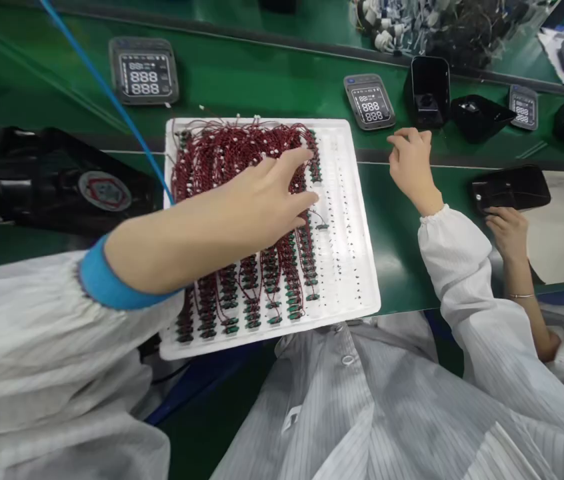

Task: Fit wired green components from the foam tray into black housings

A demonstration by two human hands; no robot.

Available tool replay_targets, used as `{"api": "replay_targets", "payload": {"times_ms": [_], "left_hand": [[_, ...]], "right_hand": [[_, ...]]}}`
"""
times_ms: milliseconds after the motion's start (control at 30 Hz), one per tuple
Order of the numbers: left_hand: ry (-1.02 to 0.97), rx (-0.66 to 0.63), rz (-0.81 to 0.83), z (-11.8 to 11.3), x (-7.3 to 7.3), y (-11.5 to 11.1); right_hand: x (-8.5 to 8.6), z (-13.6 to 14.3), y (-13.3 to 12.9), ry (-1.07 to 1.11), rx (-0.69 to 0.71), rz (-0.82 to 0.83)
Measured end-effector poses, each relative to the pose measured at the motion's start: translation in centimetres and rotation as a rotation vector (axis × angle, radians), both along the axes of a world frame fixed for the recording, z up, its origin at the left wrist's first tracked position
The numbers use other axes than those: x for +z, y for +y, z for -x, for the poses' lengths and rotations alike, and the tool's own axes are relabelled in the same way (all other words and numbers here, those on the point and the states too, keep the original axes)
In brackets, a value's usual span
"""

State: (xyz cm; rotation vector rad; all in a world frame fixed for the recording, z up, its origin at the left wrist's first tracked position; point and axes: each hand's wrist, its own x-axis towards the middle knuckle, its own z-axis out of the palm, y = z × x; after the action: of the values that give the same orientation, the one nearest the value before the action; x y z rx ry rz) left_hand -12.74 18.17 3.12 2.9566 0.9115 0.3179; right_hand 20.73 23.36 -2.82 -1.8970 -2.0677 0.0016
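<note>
My left hand (275, 190) is over a white foam tray (362, 280), thumb and forefinger spread apart with nothing visible between them. Rows of small green circuit boards with dark red twisted wires (242, 160) fill the left and middle of the tray, partly hidden under my hand and forearm. One loose green board with a thin wire (322, 227) lies just below my thumb. My right hand (413, 167) rests at the bench ledge, fingers bent and apart, holding nothing I can see. Near its fingertips are a grey display unit (369, 102) and an open black housing (428, 90).
Another display unit (145, 71) lies at upper left, below a slanting blue cord (107, 90). A glossy black casing (77, 183) sits left of the tray. Bagged cables (412, 27) are at the back. At right, a co-worker's hand (509, 230) touches a black case (511, 189).
</note>
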Motion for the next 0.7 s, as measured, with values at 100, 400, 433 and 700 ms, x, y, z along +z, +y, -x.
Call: {"api": "replay_targets", "payload": {"times_ms": [100, 400, 433, 700], "left_hand": [[0.072, 0.038, -0.045, 1.0, -0.2, -1.9], [-0.028, 0.155, -0.247, 3.1, -3.9, -2.2], [-0.031, 0.140, -0.259, 3.0, -3.8, -2.4], [-0.111, 0.202, -0.285, 4.1, -5.2, -2.6]], "right_hand": [[0.1, 0.4, 2.2, 0.011, 0.009, 0.019], [-0.2, -4.3, 9.3, -0.095, -0.303, 0.262], [-0.7, -4.9, 9.6, -0.075, -0.322, 0.280], [-2.0, -5.9, 9.7, -0.258, -0.238, 0.172]]}}
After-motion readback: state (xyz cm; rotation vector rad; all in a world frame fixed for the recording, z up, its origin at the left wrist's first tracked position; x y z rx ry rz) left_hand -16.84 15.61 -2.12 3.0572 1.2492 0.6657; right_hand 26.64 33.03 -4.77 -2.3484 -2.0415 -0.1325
